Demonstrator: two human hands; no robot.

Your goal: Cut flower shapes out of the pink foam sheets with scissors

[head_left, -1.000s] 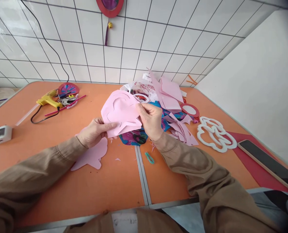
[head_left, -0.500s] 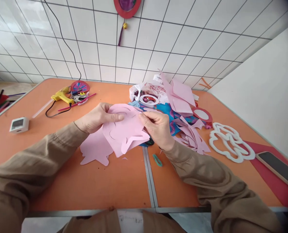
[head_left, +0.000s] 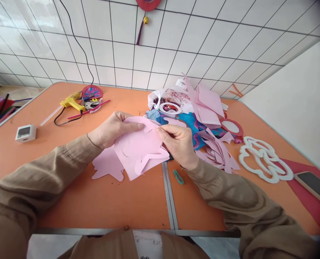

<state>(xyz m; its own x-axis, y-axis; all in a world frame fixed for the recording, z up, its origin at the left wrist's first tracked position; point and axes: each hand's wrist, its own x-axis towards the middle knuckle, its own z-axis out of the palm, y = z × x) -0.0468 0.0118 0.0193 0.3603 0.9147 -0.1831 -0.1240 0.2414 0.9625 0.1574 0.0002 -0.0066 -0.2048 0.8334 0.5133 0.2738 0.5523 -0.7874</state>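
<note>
A pink felt sheet (head_left: pixel 134 147) with thin drawn curves and partly cut strips is held up over the table. My left hand (head_left: pixel 119 127) grips its upper left edge, thumb on top. At the upper right edge, the thumb and fingers of my right hand (head_left: pixel 177 142) pinch the same sheet. Beneath it on the left lies a cut-out pink felt shape (head_left: pixel 108 163) with pointed ends. A small dark object (head_left: pixel 171 157) shows partly under my right hand; its kind is hidden. Nearer me lies a small green loop (head_left: pixel 178 177).
Pink scraps (head_left: pixel 220 153), folded pink felt (head_left: pixel 208 102) and a blue patterned cloth (head_left: pixel 191 126) crowd the back right. White cloud-shaped frames (head_left: pixel 246 154) and a phone (head_left: pixel 315 185) lie far right. A yellow glue gun (head_left: pixel 73 101) and a white box (head_left: pixel 25 133) stand left.
The view has shifted slightly, so the table things sit a little further right. The sheet's cut strip at the lower right has swung outward. Both hands keep their hold.
</note>
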